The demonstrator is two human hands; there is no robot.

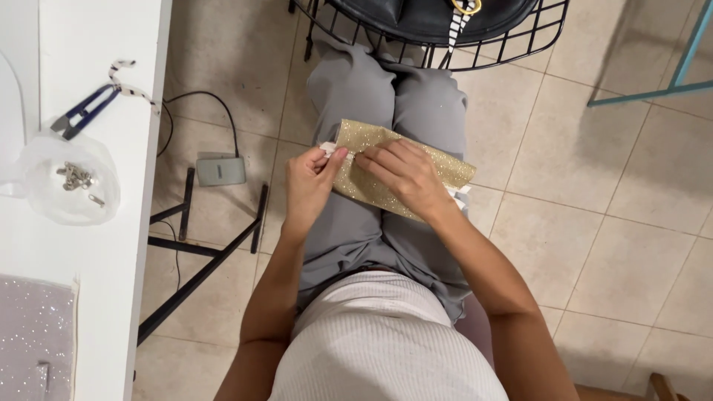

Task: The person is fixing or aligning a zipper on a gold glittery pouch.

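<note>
Gold glitter fabric piece (386,174) lies across the lap, on the grey trousers (364,96), slanting from upper left down to the right. A white strip (327,148) shows at its left end; more white peeks out at the right edge.

Left hand (308,182): thumb and fingers (336,156) pinched together on the left corner of the fabric, right at the white strip. Wrist bent, forearm coming up from below.

Right hand (405,174): laid flat over the middle of the fabric, fingers together and pressing it down, tips pointing toward the left hand. Nothing gripped that I can see (palm side hidden).

Judgement: the work at the corner goes best if the flat hand keeps the piece taut and unmoving on the lap while the pinch handles only the edge.

Around: white table (96,245) on the left, carrying blue-handled pliers (82,113), a clear bag of small metal parts (74,178) and a silver glitter sheet (33,334). Grey pedal (220,171) with cable on the tile floor (609,223). Black wire chair (445,37) ahead.
</note>
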